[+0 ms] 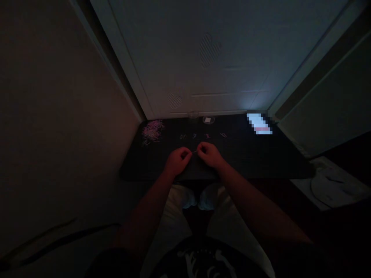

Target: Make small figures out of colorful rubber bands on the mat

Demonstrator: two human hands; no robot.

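Over the front middle of the dark table [246, 154], my left hand [177, 160] is closed in a pinch. My right hand [210, 155] is pinched too, just to its right. Between the two sets of fingertips stretches a thin pale strip [194, 151], too small and dim to name its kind. Behind my hands lie small separate clusters of thin bits: a pale one [182, 136], a bluish one [194, 136], a reddish one [206, 136] and some pinkish sticks [223, 135].
A heap of thin pink and purple pieces [152, 131] sits at the table's back left. Along the back edge stand a clear cup [193, 117] and a round dish [212, 120] with a white square inside. A bright, blurred-out screen [259, 123] is at back right, before a pale door [174, 58].
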